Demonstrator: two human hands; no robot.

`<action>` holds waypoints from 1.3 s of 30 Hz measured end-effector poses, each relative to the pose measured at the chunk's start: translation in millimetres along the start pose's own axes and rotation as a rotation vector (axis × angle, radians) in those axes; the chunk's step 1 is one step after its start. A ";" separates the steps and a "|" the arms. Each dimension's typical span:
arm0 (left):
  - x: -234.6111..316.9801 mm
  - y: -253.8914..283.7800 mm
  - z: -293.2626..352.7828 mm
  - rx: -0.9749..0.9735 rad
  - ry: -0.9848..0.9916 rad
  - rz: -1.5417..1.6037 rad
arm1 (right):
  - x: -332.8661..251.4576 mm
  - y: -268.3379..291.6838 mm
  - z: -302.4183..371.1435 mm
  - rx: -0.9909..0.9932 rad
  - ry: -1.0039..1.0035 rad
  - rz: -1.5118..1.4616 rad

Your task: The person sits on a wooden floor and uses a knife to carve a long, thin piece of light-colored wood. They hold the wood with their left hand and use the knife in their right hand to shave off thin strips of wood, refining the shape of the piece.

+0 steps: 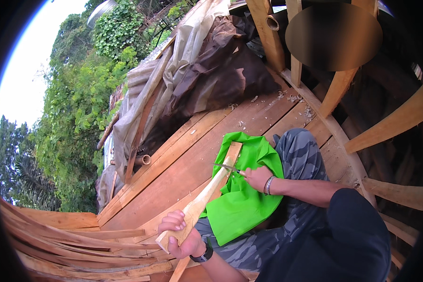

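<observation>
My left hand (181,235), with a dark watch at its wrist, wraps round the wide near end of a long pale piece of wood (203,199). The wood narrows toward its middle and slants away from me, its square far end lying over a bright green cloth (249,211). In my right hand (258,179) is a knife (228,167), its thin blade lying across the wood near the far end. A bracelet circles that wrist. The cloth drapes over my lap, on grey camouflage trousers (303,152). My right fingers are closed round the knife's handle.
Wood shavings (308,112) dot the plank floor (188,157). Long wooden strips (84,249) are stacked at the lower left. Upright boards (390,120) line the right. A dark brown tarp (225,70) covers a heap at the back. A blurred oval hides part of the upper right.
</observation>
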State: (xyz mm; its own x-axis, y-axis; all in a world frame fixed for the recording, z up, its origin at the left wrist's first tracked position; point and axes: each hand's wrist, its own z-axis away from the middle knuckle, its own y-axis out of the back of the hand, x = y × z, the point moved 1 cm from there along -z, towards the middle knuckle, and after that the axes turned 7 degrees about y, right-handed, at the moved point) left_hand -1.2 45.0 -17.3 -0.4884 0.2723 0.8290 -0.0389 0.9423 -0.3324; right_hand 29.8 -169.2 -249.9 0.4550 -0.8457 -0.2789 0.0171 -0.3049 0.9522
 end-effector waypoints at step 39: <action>-1.7 -5.6 2.9 0.015 0.006 -0.029 | 1.8 -5.0 6.3 0.062 -0.032 -0.049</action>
State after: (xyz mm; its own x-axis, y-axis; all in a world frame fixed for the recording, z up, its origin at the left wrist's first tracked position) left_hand -2.7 38.7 -18.1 -0.4814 0.2462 0.8412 -0.0661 0.9468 -0.3149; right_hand 24.9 -171.9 -255.9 0.4263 -0.8424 -0.3297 -0.0170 -0.3719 0.9281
